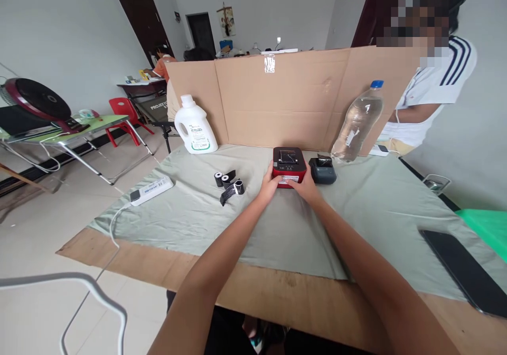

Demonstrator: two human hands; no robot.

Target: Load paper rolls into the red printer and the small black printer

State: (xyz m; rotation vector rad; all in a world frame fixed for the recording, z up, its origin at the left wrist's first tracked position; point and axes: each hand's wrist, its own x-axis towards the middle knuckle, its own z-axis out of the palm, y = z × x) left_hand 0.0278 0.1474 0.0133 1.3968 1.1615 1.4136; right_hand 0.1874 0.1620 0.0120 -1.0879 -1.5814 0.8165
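Observation:
A red boxy device with a black top [289, 158], much like a small label printer, stands on the grey-green cloth [277, 228]. My left hand [270, 186] grips its left side and my right hand [307, 187] its right side, with the thumbs at the front edge near a white label. Just right of it, close to my right fingers, sits a smaller dark grey portable printer [324, 173] with something black and shiny on top. Several black rolls, one a loosely unwound roll [232, 191], lie to the left of my left hand.
Behind stands a cardboard screen [277, 101], with a white detergent jug [196, 128] at left and a leaning water bottle [358, 125] at right. A power strip [152, 190] lies left, a black phone-like slab [467, 270] right. A person [439, 80] is beyond the screen.

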